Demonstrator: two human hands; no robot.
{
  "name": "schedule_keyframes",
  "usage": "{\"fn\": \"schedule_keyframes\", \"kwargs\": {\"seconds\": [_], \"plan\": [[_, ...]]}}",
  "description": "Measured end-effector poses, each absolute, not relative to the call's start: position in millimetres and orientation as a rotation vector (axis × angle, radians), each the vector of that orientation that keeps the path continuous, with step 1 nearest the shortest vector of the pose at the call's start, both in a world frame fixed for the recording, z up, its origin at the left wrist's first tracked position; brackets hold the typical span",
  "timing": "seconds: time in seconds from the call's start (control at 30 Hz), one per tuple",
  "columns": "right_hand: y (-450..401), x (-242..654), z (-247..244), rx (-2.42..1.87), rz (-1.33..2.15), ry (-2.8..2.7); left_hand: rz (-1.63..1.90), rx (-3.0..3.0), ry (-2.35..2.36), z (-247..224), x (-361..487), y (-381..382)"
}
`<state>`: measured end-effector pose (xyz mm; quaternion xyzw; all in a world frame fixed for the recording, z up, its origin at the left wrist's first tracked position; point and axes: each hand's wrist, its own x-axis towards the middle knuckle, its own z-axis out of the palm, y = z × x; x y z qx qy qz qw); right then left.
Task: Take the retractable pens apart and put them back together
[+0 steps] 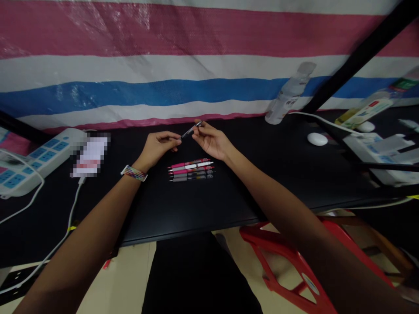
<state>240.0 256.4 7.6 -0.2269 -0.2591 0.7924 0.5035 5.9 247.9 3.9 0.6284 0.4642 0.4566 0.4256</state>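
My left hand [159,146] and my right hand [212,140] are raised together over the black table [183,205], and both pinch one slim dark pen [190,130] between their fingertips. The left fingers grip its lower end, the right fingers its upper end. Just below the hands, several pens [191,169] lie side by side in a neat row on the table, pink, white and dark ones. A colourful band sits on my left wrist.
A white power strip [31,161] with cables lies at the left, a phone [90,155] beside it. A plastic bottle [288,93], a white mouse [317,139] and another power strip [376,150] stand at the right. A red stool [294,261] is under the table edge.
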Motion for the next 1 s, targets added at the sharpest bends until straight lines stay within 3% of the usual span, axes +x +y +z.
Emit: {"fn": "schedule_keyframes", "kwargs": {"seconds": [0.67, 1.0], "plan": [[257.9, 240.6, 4.2, -0.561, 1.881, -0.661, 1.138, 1.589, 1.145, 2.9, 5.6, 248.8], [261.9, 235.6, -12.9, -0.858, 1.402, -1.164, 1.102, 1.667, 1.098, 2.3, 6.3, 245.7]]}}
